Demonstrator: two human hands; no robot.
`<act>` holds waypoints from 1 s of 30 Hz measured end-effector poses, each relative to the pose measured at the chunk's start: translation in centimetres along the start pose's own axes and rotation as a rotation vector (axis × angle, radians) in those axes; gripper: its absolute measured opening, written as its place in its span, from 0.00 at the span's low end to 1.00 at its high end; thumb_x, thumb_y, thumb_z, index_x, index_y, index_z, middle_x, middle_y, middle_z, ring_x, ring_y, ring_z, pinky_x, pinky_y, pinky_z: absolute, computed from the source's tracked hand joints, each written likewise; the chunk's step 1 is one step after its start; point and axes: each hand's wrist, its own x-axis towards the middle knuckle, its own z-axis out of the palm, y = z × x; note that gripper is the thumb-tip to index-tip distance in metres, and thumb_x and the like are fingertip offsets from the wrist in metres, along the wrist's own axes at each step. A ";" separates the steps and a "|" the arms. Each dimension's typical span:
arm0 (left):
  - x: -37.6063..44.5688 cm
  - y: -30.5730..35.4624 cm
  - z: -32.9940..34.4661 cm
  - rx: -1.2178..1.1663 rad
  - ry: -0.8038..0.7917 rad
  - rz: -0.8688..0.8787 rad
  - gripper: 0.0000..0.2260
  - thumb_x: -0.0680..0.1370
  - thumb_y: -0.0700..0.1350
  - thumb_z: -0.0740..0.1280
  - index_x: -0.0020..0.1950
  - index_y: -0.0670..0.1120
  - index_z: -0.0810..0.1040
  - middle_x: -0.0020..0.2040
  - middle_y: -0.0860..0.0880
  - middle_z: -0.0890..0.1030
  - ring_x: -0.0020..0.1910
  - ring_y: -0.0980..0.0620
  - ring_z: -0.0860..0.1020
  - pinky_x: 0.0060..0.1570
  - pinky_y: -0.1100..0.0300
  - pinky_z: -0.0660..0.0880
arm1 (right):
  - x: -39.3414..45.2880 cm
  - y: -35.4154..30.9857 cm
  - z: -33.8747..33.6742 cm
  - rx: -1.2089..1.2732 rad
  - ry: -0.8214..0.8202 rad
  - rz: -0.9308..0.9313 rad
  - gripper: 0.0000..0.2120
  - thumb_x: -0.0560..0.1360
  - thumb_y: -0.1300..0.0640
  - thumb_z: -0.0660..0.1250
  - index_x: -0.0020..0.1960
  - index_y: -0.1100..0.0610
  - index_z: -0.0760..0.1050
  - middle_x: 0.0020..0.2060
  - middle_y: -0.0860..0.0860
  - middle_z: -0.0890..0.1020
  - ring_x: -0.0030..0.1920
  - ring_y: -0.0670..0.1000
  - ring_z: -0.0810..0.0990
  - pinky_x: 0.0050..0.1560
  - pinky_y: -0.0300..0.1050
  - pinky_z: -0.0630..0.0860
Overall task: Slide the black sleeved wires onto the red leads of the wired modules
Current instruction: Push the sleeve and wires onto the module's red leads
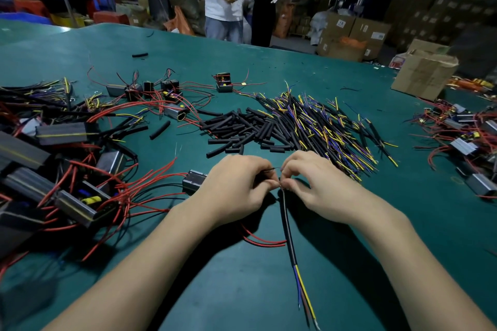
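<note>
Two hands meet at the near centre of the green work table [349,263]. The left hand [236,191] has its fingers curled and pinched on a thin wire end; the right hand [314,183] pinches the top of a black sleeved wire [289,234], fingertips of both hands almost touching. The sleeved wire trails toward the near edge, its yellow, blue and brown cores fanning out bare at the tail. A small grey boxed module [194,179] lies just left of the left hand, partly hidden by it; red leads [258,240] loop out beneath the left wrist.

Judgement: threading step in hand, sleeve mouth being matched to a lead tip. The exact join is hidden by the fingertips; cannot tell whether the lead has entered.

To do it well: hold the lead close to its tip so it stays stiff, keep sleeve and lead in one line, feed with short pushes, regrip near the mouth each time. Watch for stray strands folding back.

Stock: pile of black sleeved wires [317,126] far right of the hands, loose short black tubes [242,131] beside it, tangled modules with red leads [67,183] at left.
</note>
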 end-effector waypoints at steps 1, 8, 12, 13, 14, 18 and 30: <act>0.0 0.0 0.0 0.001 -0.008 -0.005 0.04 0.76 0.48 0.66 0.45 0.50 0.80 0.43 0.51 0.83 0.46 0.49 0.79 0.46 0.55 0.73 | 0.0 0.0 0.0 -0.002 0.003 -0.012 0.03 0.78 0.54 0.63 0.45 0.50 0.72 0.53 0.48 0.75 0.58 0.50 0.70 0.62 0.50 0.65; 0.0 0.3 -0.1 0.013 0.045 -0.154 0.04 0.74 0.50 0.66 0.39 0.54 0.78 0.39 0.54 0.82 0.42 0.52 0.78 0.42 0.59 0.73 | 0.2 -1.2 1.1 0.042 0.245 -0.039 0.06 0.74 0.59 0.68 0.40 0.52 0.73 0.48 0.48 0.78 0.54 0.50 0.72 0.52 0.43 0.61; 0.2 0.1 0.2 -0.013 0.135 -0.294 0.06 0.73 0.51 0.66 0.37 0.53 0.77 0.39 0.53 0.82 0.44 0.50 0.79 0.43 0.56 0.76 | 0.5 -1.8 1.7 -0.012 0.381 -0.020 0.03 0.73 0.59 0.70 0.40 0.56 0.79 0.49 0.50 0.78 0.57 0.52 0.71 0.52 0.44 0.60; 0.2 0.1 0.3 -0.012 0.152 -0.307 0.06 0.73 0.52 0.66 0.38 0.53 0.77 0.40 0.53 0.83 0.44 0.49 0.79 0.44 0.56 0.76 | 0.6 -1.7 1.6 -0.029 0.389 -0.009 0.03 0.73 0.58 0.71 0.40 0.56 0.80 0.53 0.50 0.77 0.59 0.53 0.69 0.53 0.44 0.59; 0.2 0.1 0.3 -0.012 0.167 -0.308 0.06 0.74 0.52 0.66 0.39 0.52 0.78 0.40 0.53 0.83 0.45 0.49 0.79 0.44 0.55 0.76 | 0.7 -1.6 1.5 -0.020 0.388 0.011 0.04 0.73 0.57 0.71 0.40 0.55 0.81 0.57 0.50 0.76 0.62 0.52 0.67 0.55 0.43 0.58; 0.3 -0.1 0.1 -0.157 0.219 -0.274 0.05 0.75 0.48 0.67 0.41 0.50 0.81 0.39 0.54 0.83 0.44 0.51 0.80 0.46 0.53 0.77 | 0.6 -1.6 0.8 0.430 0.333 0.204 0.08 0.75 0.55 0.68 0.41 0.47 0.84 0.64 0.45 0.73 0.65 0.45 0.66 0.63 0.41 0.60; 0.5 0.0 -0.5 -0.325 0.206 -0.172 0.05 0.77 0.42 0.68 0.42 0.47 0.81 0.38 0.50 0.83 0.42 0.50 0.80 0.47 0.55 0.74 | 0.5 -0.9 0.5 1.018 0.189 0.295 0.04 0.74 0.59 0.69 0.44 0.53 0.82 0.40 0.49 0.85 0.42 0.44 0.81 0.40 0.33 0.72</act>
